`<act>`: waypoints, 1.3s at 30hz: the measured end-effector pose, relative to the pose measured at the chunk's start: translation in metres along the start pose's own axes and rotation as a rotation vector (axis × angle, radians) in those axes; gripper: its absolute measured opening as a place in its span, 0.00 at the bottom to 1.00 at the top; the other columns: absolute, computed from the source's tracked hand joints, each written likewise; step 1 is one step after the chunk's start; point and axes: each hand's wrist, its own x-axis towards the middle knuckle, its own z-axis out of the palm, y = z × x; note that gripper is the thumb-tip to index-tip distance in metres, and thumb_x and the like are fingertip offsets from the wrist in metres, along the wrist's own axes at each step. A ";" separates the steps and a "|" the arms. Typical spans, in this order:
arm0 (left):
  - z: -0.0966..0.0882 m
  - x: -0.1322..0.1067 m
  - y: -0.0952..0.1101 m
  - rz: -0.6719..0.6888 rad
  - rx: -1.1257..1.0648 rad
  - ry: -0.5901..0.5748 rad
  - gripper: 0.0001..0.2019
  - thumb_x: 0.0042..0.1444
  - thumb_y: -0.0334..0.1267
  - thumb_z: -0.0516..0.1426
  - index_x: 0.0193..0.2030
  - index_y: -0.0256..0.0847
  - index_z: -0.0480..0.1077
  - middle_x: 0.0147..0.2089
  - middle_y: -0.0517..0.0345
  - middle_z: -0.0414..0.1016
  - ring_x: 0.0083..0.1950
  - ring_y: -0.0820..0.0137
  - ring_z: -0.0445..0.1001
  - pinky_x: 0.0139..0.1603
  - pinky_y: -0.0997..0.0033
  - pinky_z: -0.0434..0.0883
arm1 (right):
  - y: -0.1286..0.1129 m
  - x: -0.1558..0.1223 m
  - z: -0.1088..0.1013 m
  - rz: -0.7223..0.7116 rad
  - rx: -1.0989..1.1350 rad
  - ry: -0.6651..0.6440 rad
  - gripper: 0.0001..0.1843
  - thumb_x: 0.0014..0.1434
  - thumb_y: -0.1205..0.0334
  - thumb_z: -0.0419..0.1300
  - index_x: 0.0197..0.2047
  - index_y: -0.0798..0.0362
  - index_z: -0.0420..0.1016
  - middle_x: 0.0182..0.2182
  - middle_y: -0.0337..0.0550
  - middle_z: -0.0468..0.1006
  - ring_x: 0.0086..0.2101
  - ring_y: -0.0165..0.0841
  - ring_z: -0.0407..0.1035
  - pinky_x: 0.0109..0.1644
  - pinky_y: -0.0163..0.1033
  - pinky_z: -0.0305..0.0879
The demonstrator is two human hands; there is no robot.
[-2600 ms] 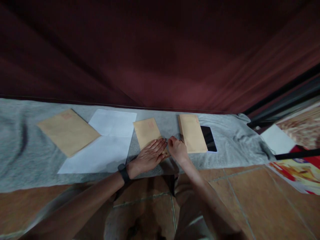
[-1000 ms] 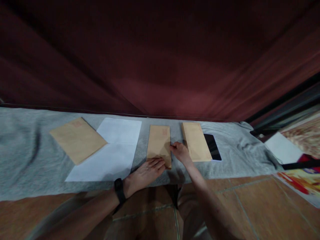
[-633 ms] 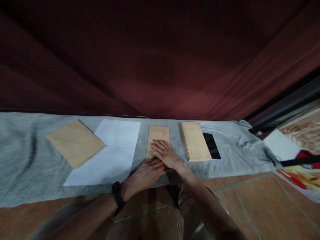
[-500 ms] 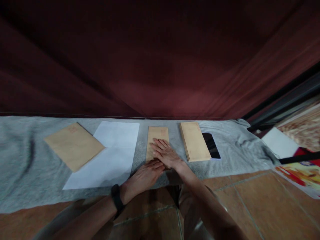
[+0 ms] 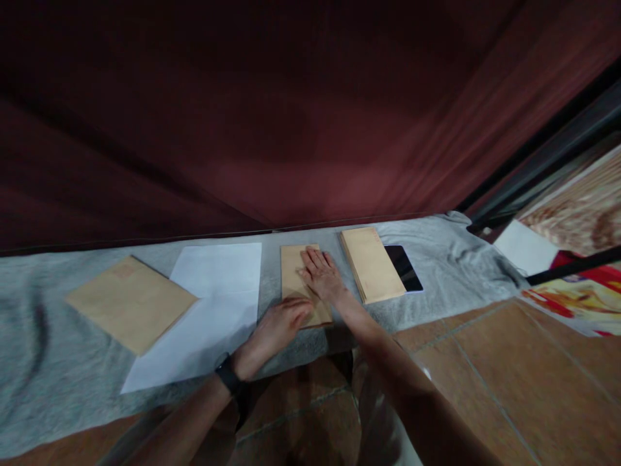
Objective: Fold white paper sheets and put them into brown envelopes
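A brown paper envelope (image 5: pixel 293 268) lies on the grey cloth in front of me. My right hand (image 5: pixel 323 275) rests flat on its upper right part, fingers stretched out and covering some of the print. Over the envelope's lower left is my left hand (image 5: pixel 284 322), with its fingers curled in; what is inside them, if anything, is hidden. A dark band circles my left wrist. To the right lies a stack of similar brown envelopes (image 5: pixel 373 265). On the left, a larger brown envelope (image 5: pixel 132 304) overlaps a creased white paper sheet (image 5: pixel 220 278).
A dark phone (image 5: pixel 404 268) lies partly under the envelope stack. Grey cloth (image 5: pixel 431 252) covers the long narrow surface, with a dark red curtain (image 5: pixel 291 142) behind it. Tiled floor (image 5: pixel 485 362) lies below, and a colourful printed sheet (image 5: pixel 577 301) is at the right.
My right hand has slid up the envelope, away from my left hand. My left fingers have gone from lying flat to curled. The view has tilted slightly.
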 end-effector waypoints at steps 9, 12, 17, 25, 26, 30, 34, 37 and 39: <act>0.018 0.013 -0.037 -0.177 0.309 0.097 0.28 0.62 0.30 0.47 0.69 0.28 0.60 0.72 0.35 0.61 0.74 0.55 0.58 0.72 0.48 0.60 | -0.008 -0.039 0.000 -0.075 0.052 -0.073 0.31 0.74 0.53 0.44 0.75 0.55 0.50 0.74 0.47 0.50 0.72 0.38 0.44 0.76 0.52 0.38; 0.019 0.020 -0.038 -0.219 0.325 0.084 0.28 0.65 0.35 0.46 0.71 0.28 0.58 0.74 0.38 0.58 0.76 0.56 0.54 0.74 0.49 0.55 | -0.008 -0.051 0.001 -0.117 0.070 -0.088 0.33 0.73 0.51 0.46 0.75 0.56 0.50 0.74 0.48 0.50 0.72 0.39 0.44 0.76 0.52 0.37; 0.021 0.034 -0.048 -0.299 0.342 0.071 0.29 0.69 0.38 0.41 0.73 0.28 0.56 0.75 0.41 0.55 0.77 0.58 0.50 0.76 0.51 0.51 | -0.009 -0.066 0.000 -0.175 0.073 -0.089 0.34 0.72 0.51 0.48 0.75 0.59 0.50 0.74 0.51 0.49 0.72 0.41 0.44 0.76 0.53 0.37; 0.021 0.031 -0.044 -0.327 0.363 0.078 0.30 0.71 0.46 0.41 0.74 0.33 0.54 0.77 0.43 0.51 0.78 0.57 0.47 0.77 0.50 0.46 | 0.004 -0.081 -0.010 -0.216 0.030 -0.135 0.36 0.72 0.45 0.49 0.75 0.54 0.49 0.74 0.49 0.49 0.72 0.40 0.44 0.76 0.53 0.37; 0.019 0.028 -0.043 -0.319 0.364 0.051 0.29 0.71 0.46 0.41 0.74 0.36 0.54 0.78 0.44 0.50 0.78 0.57 0.46 0.77 0.50 0.45 | 0.007 -0.082 -0.010 -0.217 0.017 -0.139 0.36 0.72 0.45 0.49 0.75 0.54 0.49 0.74 0.49 0.48 0.72 0.40 0.44 0.76 0.53 0.37; 0.012 0.010 -0.037 -0.289 0.365 -0.063 0.28 0.72 0.49 0.41 0.75 0.46 0.53 0.79 0.54 0.46 0.79 0.59 0.43 0.77 0.50 0.42 | 0.014 -0.085 -0.010 -0.215 -0.026 -0.136 0.34 0.73 0.47 0.47 0.75 0.55 0.51 0.75 0.48 0.46 0.72 0.41 0.44 0.76 0.53 0.39; 0.007 -0.008 -0.028 -0.264 0.352 -0.120 0.31 0.70 0.55 0.43 0.76 0.47 0.49 0.80 0.53 0.42 0.80 0.59 0.40 0.77 0.51 0.40 | 0.017 -0.088 -0.011 -0.220 -0.033 -0.145 0.34 0.73 0.48 0.48 0.76 0.54 0.48 0.75 0.47 0.45 0.73 0.40 0.43 0.76 0.53 0.41; 0.003 -0.018 -0.024 -0.260 0.319 -0.154 0.36 0.68 0.61 0.45 0.77 0.46 0.48 0.80 0.52 0.42 0.80 0.57 0.40 0.77 0.50 0.39 | 0.020 -0.089 -0.015 -0.213 -0.016 -0.169 0.35 0.73 0.47 0.48 0.76 0.51 0.46 0.75 0.46 0.45 0.73 0.41 0.42 0.76 0.53 0.42; -0.001 -0.023 -0.025 -0.262 0.289 -0.178 0.38 0.66 0.62 0.46 0.77 0.46 0.47 0.80 0.52 0.42 0.80 0.57 0.40 0.77 0.51 0.39 | 0.022 -0.090 -0.018 -0.208 0.002 -0.187 0.36 0.72 0.46 0.49 0.76 0.50 0.46 0.75 0.46 0.45 0.73 0.41 0.42 0.76 0.54 0.43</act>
